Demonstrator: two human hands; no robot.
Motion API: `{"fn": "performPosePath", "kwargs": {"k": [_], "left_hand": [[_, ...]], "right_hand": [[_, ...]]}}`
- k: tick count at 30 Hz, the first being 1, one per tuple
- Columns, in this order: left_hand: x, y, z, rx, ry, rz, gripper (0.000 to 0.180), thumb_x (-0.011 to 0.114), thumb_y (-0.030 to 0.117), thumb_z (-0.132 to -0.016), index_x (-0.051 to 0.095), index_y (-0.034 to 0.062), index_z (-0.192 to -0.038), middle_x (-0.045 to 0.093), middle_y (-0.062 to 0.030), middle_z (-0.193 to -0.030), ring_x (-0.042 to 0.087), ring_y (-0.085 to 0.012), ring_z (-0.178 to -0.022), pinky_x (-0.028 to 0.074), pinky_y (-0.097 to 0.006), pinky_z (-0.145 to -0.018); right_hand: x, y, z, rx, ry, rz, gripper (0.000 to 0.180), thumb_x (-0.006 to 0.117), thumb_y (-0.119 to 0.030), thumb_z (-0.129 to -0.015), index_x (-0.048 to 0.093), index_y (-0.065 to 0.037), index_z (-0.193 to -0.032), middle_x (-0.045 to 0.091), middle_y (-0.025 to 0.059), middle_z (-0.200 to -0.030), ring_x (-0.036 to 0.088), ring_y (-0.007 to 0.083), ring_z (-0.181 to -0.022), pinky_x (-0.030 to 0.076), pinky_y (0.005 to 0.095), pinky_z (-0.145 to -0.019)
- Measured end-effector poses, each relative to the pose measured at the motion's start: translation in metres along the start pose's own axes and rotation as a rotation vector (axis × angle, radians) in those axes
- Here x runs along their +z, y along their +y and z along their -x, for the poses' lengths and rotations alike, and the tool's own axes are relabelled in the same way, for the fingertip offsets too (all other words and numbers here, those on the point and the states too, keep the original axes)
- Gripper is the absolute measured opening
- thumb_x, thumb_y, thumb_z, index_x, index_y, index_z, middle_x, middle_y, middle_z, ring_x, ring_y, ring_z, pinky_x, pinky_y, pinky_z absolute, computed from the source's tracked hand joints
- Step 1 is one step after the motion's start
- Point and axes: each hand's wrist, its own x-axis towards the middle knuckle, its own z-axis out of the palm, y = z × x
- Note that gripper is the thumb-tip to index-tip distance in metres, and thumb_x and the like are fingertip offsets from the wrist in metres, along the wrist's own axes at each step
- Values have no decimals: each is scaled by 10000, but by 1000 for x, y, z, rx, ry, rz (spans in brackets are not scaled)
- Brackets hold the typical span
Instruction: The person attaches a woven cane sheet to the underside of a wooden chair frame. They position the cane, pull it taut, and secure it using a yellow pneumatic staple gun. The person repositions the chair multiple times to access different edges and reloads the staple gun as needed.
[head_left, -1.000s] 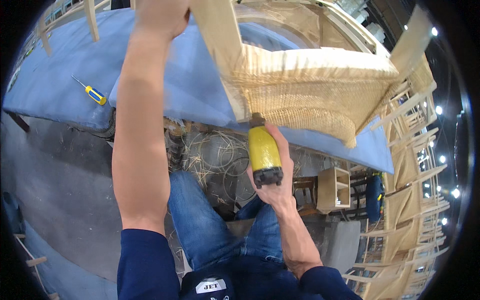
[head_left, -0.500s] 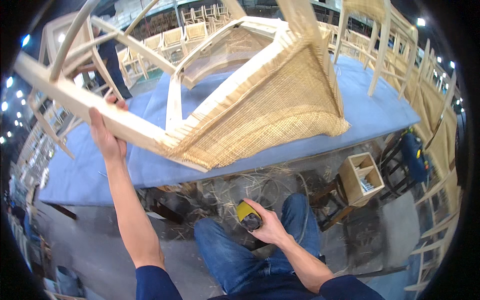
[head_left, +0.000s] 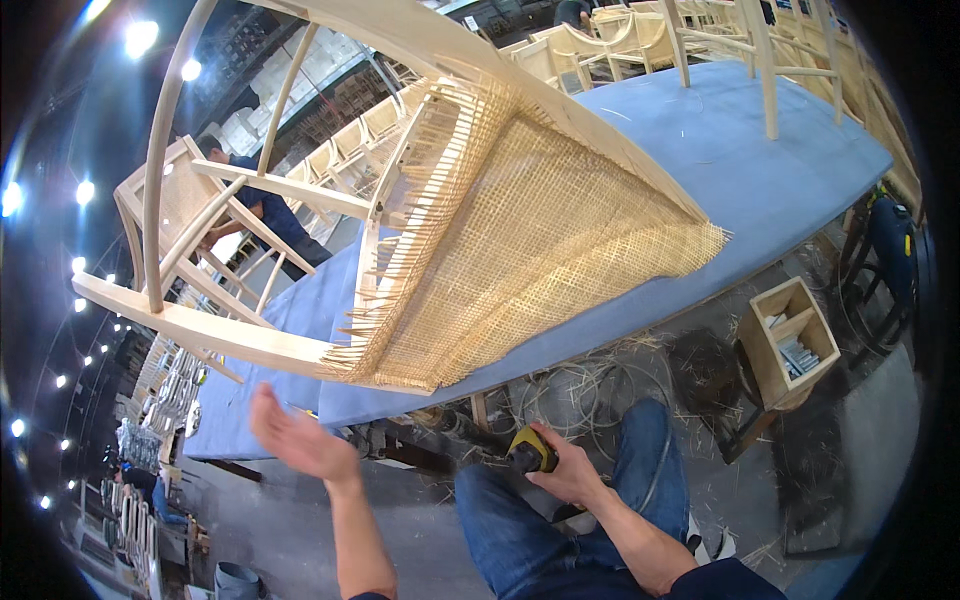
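A pale wooden chair frame [head_left: 215, 330] lies tipped over on the blue padded table. Woven cane webbing [head_left: 520, 240] is stretched across it, with loose strands fringing its left edge and a ragged flap at the lower right. My left hand [head_left: 305, 440], a little blurred, hovers just below the frame's near rail with fingers stretched out, touching nothing. In my right hand [head_left: 572, 470] is a yellow-and-black staple gun [head_left: 532, 452], held low between my knees and away from the chair; its lower part is hidden by the hand.
Beneath the blue table [head_left: 700, 140] run coiled hoses [head_left: 560, 385] among cane scraps. A divided wooden box [head_left: 790, 335] with staple strips stands at the right, near a blue tool [head_left: 892, 240]. Another person [head_left: 262, 205] handles a chair at the far left.
My left hand has let go of the frame's rail and dropped below it. The right hand still holds the staple gun, now tilted differently. The view has turned, so the chair appears more upright.
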Motion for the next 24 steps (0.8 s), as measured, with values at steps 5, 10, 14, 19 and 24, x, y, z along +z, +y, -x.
{"fn": "performPosePath", "kwargs": {"k": [5,10,14,19,24], "left_hand": [[91,100,11,485,-927,-114,688,766,331,-767,557,191,-1407,421,-152,-1543,344,-423,-1439,210,-610,-1185],[165,89,-14,743,-1195,-339,764,662,513,-839,416,258,-1515,296,-78,-1628,239,-360,-1503,161,-612,-1204],[213,75,-37,940,-1059,-302,777,597,577,-870,341,318,-1557,219,-34,-1663,185,-321,-1527,151,-613,-1211],[236,94,-55,901,-876,-427,712,540,540,-916,339,309,-1559,186,-32,-1672,169,-334,-1529,180,-552,-1225],[216,95,-23,725,-894,-396,722,588,523,-890,393,259,-1533,269,-105,-1638,218,-398,-1502,236,-610,-1177]], "right_hand": [[-11,26,3,19,-3,62,798,782,-207,-776,439,-135,-1493,615,205,-1338,597,381,-1225,477,414,-1034],[-23,8,18,76,-79,17,795,777,-207,-783,438,-119,-1496,628,215,-1313,605,370,-1218,475,398,-1032],[-31,13,22,49,-6,-11,791,774,-215,-799,428,-101,-1501,623,220,-1324,607,355,-1224,471,388,-1031],[-53,-4,31,31,50,-110,786,773,-138,-804,421,-81,-1504,604,218,-1355,598,315,-1249,467,366,-1037],[-126,-52,51,-127,334,-217,861,781,-9,-750,395,-36,-1519,509,172,-1478,493,249,-1352,386,356,-1134]]}}
